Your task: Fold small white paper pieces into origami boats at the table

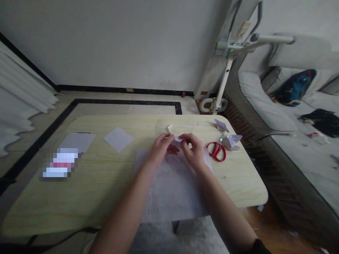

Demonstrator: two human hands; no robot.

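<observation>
Paper (176, 141), small and folded, is stretching crosswise near the large sheet's (174, 197) far edge, its longer visible side spanning from left hand (161, 146) to right hand (193, 150); both are pinching opposite ends, neither sitting clearly nearer.

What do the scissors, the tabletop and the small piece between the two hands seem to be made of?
Scissors: pale grey blades, slightly shiny, likely metal; smooth red handles, probably plastic.
Tabletop: pale, smooth, with grain streaks, so wood or wood-look laminate.
Small piece: matte, thin, whitish, most likely paper.
</observation>
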